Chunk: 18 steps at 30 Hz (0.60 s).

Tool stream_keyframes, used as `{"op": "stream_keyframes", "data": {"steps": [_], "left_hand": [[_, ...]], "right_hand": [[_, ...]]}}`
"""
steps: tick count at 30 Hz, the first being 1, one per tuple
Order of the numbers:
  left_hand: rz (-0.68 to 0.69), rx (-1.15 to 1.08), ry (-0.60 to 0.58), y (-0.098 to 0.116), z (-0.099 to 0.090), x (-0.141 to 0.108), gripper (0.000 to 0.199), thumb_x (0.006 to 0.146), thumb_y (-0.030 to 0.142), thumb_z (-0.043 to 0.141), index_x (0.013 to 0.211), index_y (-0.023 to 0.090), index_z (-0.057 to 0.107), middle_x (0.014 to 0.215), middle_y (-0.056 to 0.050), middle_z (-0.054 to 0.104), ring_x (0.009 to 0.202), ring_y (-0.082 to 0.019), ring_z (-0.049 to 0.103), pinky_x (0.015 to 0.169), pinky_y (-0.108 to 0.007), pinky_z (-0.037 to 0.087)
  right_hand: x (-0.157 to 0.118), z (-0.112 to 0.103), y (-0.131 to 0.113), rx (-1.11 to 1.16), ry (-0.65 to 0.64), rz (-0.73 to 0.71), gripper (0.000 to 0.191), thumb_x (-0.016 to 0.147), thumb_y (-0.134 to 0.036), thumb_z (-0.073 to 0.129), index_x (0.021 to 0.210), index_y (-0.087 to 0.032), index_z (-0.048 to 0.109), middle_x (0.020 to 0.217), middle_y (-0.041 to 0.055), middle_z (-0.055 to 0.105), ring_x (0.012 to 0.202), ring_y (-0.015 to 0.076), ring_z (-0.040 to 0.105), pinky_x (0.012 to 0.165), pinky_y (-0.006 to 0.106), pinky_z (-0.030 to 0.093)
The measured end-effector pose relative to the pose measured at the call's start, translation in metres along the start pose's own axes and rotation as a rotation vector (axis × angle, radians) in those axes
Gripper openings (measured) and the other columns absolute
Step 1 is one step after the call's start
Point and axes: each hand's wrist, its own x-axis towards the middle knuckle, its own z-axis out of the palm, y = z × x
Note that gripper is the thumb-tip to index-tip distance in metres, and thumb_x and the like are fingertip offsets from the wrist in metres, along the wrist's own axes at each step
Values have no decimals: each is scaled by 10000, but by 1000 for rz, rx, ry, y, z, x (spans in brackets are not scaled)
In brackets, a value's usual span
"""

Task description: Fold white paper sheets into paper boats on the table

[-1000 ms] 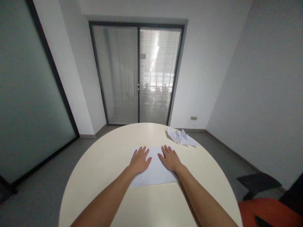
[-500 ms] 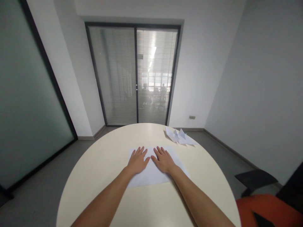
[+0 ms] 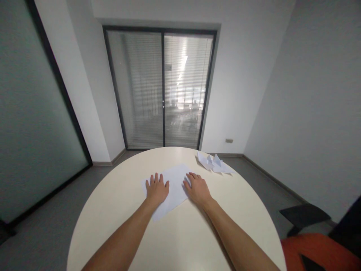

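A white sheet of paper (image 3: pixel 174 187) lies flat and slanted on the round cream table (image 3: pixel 124 210). On its left part rests my left hand (image 3: pixel 156 190), palm down with fingers spread. My right hand (image 3: pixel 197 188) is at the sheet's right edge, fingers slightly bent and apart, thumb toward the paper; its palm side is hidden. Neither hand grips anything that shows.
Folded white paper shapes (image 3: pixel 216 164) stand at the table's back right edge. An orange chair (image 3: pixel 313 250) with a black armrest (image 3: pixel 304 215) is at the lower right. Beyond the table is a glass partition with blinds (image 3: pixel 160 90).
The sheet has turned counterclockwise and shifted left. My left hand has moved left with it; my right hand has moved slightly right, its fingers more bent.
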Motion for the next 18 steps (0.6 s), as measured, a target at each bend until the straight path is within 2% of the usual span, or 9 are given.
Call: {"op": "stream_keyframes", "data": {"steps": [4, 6, 9, 11, 14, 18], "left_hand": [[-137, 1, 14, -1, 0, 1, 702, 952, 533, 257, 1525, 133, 330, 1594, -197, 257, 1462, -454, 175, 1132, -666, 143], [-128, 7, 2, 0, -1, 1, 694, 951, 517, 261, 1532, 141, 314, 1603, -191, 236, 1470, -448, 150, 1142, -659, 119], [-59, 25, -25, 1, 0, 0, 701, 946, 489, 279, 1546, 127, 272, 1621, -171, 182, 1490, -408, 109, 1165, -631, 91], [-26, 24, -51, 2, 0, -1, 710, 944, 492, 277, 1554, 129, 247, 1628, -156, 156, 1496, -390, 101, 1170, -622, 97], [-17, 20, -81, 3, 1, -2, 718, 946, 527, 268, 1554, 144, 249, 1625, -156, 163, 1494, -390, 110, 1168, -624, 106], [4, 10, -80, 1, 1, -2, 729, 945, 564, 270, 1544, 148, 279, 1618, -169, 181, 1490, -402, 118, 1163, -628, 113]], "right_hand": [[-6, 7, -9, 21, -101, -53, 553, 961, -526, 412, 1394, -199, 519, 1477, 132, 488, 1335, 299, 427, 1063, 445, 325], [-7, 10, -7, 20, -151, -50, 600, 956, -547, 404, 1442, -202, 467, 1526, 136, 427, 1399, 308, 354, 1106, 484, 260], [-5, 11, -1, 20, -224, -15, 651, 961, -562, 364, 1504, -204, 381, 1581, 125, 333, 1464, 308, 250, 1164, 541, 98], [-2, 11, 5, 22, -267, 19, 684, 959, -576, 342, 1529, -200, 335, 1608, 114, 269, 1486, 314, 190, 1171, 559, 45], [1, 11, 16, 16, -284, 85, 707, 958, -568, 330, 1545, -174, 296, 1627, 108, 211, 1498, 324, 143, 1173, 563, 69], [4, 13, 28, -30, -236, 200, 688, 973, -523, 323, 1527, -115, 317, 1616, 149, 232, 1488, 332, 172, 1163, 556, 131]]}}
